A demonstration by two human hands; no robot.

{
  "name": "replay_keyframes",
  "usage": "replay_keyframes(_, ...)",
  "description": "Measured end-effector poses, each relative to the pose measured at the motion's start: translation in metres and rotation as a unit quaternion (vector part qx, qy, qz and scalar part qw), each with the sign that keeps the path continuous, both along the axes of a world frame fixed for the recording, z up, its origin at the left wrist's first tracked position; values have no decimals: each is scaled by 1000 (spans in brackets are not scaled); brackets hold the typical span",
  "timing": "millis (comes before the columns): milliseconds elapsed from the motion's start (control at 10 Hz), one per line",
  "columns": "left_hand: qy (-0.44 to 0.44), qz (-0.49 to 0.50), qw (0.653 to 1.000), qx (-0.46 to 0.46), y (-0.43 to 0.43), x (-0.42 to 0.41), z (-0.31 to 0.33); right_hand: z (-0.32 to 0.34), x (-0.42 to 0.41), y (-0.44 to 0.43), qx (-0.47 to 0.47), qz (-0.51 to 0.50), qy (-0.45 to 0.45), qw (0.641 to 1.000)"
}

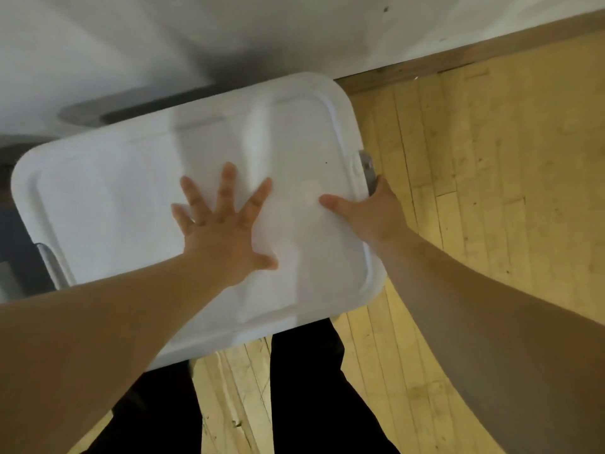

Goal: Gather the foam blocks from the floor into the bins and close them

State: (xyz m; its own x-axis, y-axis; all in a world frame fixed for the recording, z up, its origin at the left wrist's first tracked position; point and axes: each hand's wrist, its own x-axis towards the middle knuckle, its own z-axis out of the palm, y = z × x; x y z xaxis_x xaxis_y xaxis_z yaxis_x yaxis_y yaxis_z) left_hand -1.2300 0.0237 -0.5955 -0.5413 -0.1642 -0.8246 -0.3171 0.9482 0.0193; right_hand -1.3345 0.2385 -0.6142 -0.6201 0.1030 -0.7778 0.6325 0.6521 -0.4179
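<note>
A white lid (124, 198) covers a bin below me and hides what is inside. My left hand (226, 231) lies flat on the middle of the lid with its fingers spread. My right hand (370, 211) grips the lid's right edge: the thumb lies on top and the fingers curl over the side at a grey latch (366, 170). A second grey latch (49, 262) shows at the lid's left end. No foam blocks are in view.
The bin stands against a white wall (229, 34) with a wooden baseboard (458, 60). Light wooden floor (491, 175) stretches to the right and toward me. My legs in dark trousers (304, 394) stand just in front of the bin.
</note>
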Motion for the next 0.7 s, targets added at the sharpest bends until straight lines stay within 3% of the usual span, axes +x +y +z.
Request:
replay_keyframes(100, 0, -2, 1000, -13, 1, 0, 2, 15, 23, 4, 40, 18, 80, 996)
replay_keyframes(300, 4, -10, 1000, -27, 3, -3, 6, 24, 68, 3, 135, 279, 132, 942)
replay_keyframes(600, 55, -1, 998, -16, 1, 9, 15, 32, 69, -7, 138, 271, 92, 948)
replay_keyframes(700, 100, 22, 995, -11, -12, 32, 40, 58, 70, -18, 155, 346, 87, 921)
